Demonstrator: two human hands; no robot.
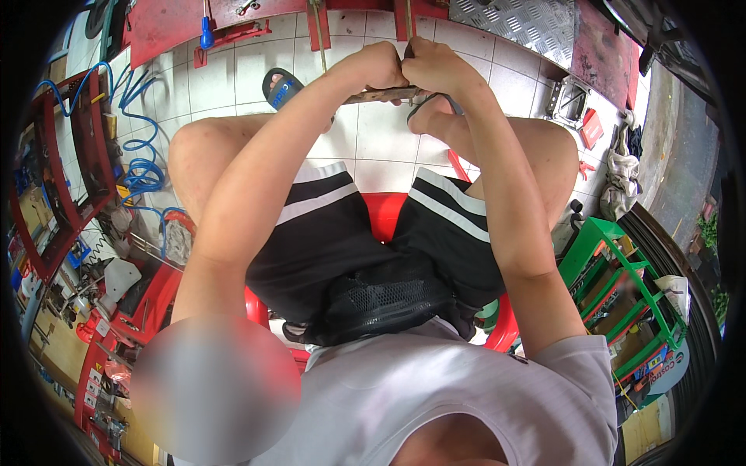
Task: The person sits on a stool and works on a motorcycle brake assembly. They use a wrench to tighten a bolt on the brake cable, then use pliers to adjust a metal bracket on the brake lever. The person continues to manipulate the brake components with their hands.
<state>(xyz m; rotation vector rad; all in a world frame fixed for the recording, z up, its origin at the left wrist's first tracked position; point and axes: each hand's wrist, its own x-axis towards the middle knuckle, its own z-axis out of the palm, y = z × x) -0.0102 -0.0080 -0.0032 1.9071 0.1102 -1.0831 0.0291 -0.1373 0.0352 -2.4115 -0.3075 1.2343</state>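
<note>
Both hands are at the upper middle, between my bent knees. My left hand (378, 66) is closed at a worn brown metal bar (365, 96), with fingertips showing just under it. Beside it, my right hand (427, 66) is closed, its fingers curled over something dark that I cannot make out, right by the bar. A thin rod (321, 43) runs from a red metal support (317, 27) down behind my left wrist; another rises behind my right hand.
A red bench (155, 35) with a blue screwdriver (206, 31) spans the top. A coiled blue hose (142, 175) and red racks line the left. A green rack (598, 264), metal stand (567, 101) and cloths (620, 179) sit right. A red stool (385, 213) is under me.
</note>
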